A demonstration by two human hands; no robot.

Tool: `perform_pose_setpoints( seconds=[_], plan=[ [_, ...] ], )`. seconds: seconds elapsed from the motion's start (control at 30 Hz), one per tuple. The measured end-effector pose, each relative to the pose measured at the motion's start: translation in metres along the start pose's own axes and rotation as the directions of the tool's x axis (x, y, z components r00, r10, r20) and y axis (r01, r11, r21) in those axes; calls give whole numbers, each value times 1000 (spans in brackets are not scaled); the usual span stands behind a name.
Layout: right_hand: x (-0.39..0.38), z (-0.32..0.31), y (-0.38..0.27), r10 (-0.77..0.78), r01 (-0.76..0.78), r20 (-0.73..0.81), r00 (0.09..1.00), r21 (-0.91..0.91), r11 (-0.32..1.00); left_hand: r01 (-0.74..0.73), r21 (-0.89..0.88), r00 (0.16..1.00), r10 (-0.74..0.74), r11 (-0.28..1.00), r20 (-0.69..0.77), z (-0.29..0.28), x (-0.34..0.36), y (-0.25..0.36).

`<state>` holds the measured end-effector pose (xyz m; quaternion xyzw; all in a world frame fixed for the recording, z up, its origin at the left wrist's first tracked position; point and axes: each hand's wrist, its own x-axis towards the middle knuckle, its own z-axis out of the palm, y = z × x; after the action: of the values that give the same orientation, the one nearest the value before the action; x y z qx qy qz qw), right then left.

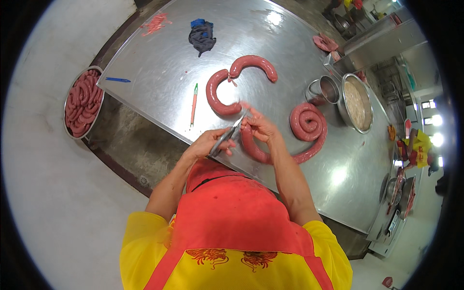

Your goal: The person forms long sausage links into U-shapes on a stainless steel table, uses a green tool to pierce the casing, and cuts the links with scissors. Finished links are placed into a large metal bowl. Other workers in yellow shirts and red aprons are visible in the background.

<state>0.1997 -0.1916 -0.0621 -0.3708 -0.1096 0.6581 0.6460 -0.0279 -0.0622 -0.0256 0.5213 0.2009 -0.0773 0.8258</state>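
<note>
My left hand (212, 143) is closed around a pair of grey-handled scissors (227, 137), their tips pointing up and right toward my right hand. My right hand (261, 127) pinches the end of a long raw sausage (251, 149) close to the scissor tips. That sausage curves right along the table and winds into a flat coil. Just beyond my hands lies a curved sausage link (213, 96), joined by a tied knot to a second link (253, 62). The fingertips of my right hand are slightly blurred, and they hide the exact spot being gripped.
A metal table (159, 87) carries a red-and-green pen-like stick (194, 106), a blue pen-like stick (118, 79), a dark cloth (201, 37) and pink scraps (155, 24). A steel cup (323, 90) and a basin (357, 104) stand right. A sausage-filled tub (83, 104) sits left.
</note>
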Motion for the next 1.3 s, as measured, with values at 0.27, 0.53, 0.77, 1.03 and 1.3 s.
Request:
perform_pose_setpoints(
  seconds=[0.27, 0.53, 0.77, 1.03, 1.3],
  plan=[
    [-84, -68, -60, -294, -178, -348, 890, -860, 478, -234, 280, 730, 358, 931, -581, -53, 25, 11],
    [-256, -110, 5, -446, -183, 100, 890, -817, -547, 424, 833, 606, 572, 356, -553, -175, 10, -7],
    [-239, -58, 73, -524, -462, -309, 794, -866, -189, 530, 848, 569, 750, -22, -336, -162, 28, 4],
    [-171, -21, 76, -744, -479, -260, 616, -873, -91, 257, 901, 615, 660, 349, -431, -61, 55, -23],
    [-100, -10, 66, -713, -613, -391, 582, -787, -68, -208, 210, 713, 295, 955, -636, -5, 39, -36]
  ],
)
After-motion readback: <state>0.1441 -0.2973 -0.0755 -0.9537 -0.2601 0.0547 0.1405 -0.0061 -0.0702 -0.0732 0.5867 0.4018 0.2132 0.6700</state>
